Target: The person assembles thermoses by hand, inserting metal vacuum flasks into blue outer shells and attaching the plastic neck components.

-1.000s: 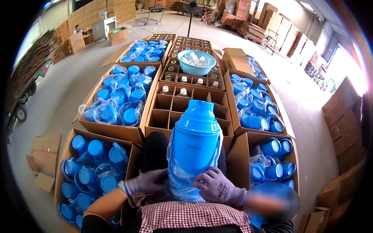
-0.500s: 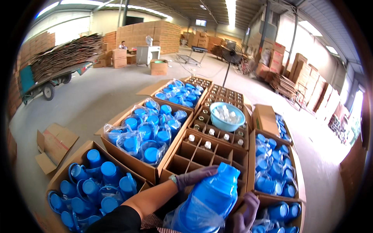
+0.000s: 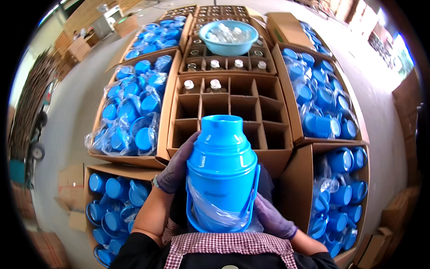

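A blue plastic thermos jug (image 3: 221, 179) stands in front of my body, its open neck pointing away and up. A clear plastic bag clings round its lower part, and a blue carrying handle hangs down its sides. My left hand (image 3: 177, 169), in a purple glove, presses against the jug's left side below the shoulder. My right hand (image 3: 274, 217), gloved the same, lies along its lower right side, with the fingertips partly hidden. Just beyond the jug is a divided carton (image 3: 281, 134), with two white-capped glass bottles (image 3: 215, 86) in its far row.
Cartons of bagged blue jugs (image 3: 130, 105) line the left, with similar blue jugs (image 3: 320, 89) on the right. A light-blue basin (image 3: 229, 49) of small clear pieces rests on another bottle carton. A flattened carton (image 3: 71, 184) lies on the floor at left.
The view has swung down and to the right. The jug, tilted before, is now upright before me. My right hand has come in against its side; my left has slid down from its neck.
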Available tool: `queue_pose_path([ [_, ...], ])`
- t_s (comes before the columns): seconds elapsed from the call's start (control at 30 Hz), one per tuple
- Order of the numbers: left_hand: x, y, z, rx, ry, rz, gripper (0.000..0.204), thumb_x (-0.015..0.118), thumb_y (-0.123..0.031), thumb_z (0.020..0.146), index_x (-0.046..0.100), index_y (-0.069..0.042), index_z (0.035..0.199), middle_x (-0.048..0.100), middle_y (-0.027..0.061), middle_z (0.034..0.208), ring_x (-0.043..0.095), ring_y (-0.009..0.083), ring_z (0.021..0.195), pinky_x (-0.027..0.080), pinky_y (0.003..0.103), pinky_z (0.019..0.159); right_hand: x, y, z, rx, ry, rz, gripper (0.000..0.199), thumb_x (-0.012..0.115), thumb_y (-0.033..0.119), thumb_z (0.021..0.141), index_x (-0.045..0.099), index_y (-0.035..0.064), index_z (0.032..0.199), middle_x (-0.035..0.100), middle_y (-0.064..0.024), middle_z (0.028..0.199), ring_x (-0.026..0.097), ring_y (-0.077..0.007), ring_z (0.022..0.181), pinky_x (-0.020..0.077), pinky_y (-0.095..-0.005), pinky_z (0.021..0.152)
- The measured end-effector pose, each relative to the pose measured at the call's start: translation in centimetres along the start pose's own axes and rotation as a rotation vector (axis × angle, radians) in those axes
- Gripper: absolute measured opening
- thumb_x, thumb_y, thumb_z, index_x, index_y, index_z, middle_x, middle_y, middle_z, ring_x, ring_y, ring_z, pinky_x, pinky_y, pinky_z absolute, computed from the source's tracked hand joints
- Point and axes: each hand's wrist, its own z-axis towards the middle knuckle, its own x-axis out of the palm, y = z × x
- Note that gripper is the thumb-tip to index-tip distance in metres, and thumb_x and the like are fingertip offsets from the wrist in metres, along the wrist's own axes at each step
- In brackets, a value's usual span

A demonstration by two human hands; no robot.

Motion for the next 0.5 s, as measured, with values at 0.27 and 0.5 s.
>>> queue_pose_path([
  [0.27, 0.0, 0.2, 2.6, 0.137, -0.078, 0.009, 0.083, 0.044, -0.069, 0.103, 0.042, -0.005, 0.157, 0.053, 0.0148, 0.152, 0.050, 0.0278, 0.142, 0.034, 0.047, 0.123, -8.1, 11.1, 5.7, -0.848, -0.596, -0.211, 0.059, 0.042, 0.048, 0.110, 0.052, 0.0051, 0.149, 0.058, -0.0130, 0.146, 0.056, -0.0252, 0.134, 0.0406, -0.0413, 0.116],
  [0.5, -8.2, -1.2, 3.6, 0.409, -0.603, -0.055, 0.079, 0.022, -0.063, 0.110, 0.034, -0.003, 0.161, 0.038, 0.0177, 0.165, 0.036, 0.0291, 0.153, 0.022, 0.046, 0.127, -8.2, 10.9, 12.1, -0.881, -0.388, -0.174, 0.062, 0.031, 0.049, 0.113, 0.046, 0.0048, 0.153, 0.053, -0.0161, 0.152, 0.048, -0.0285, 0.144, 0.0343, -0.0463, 0.123],
])
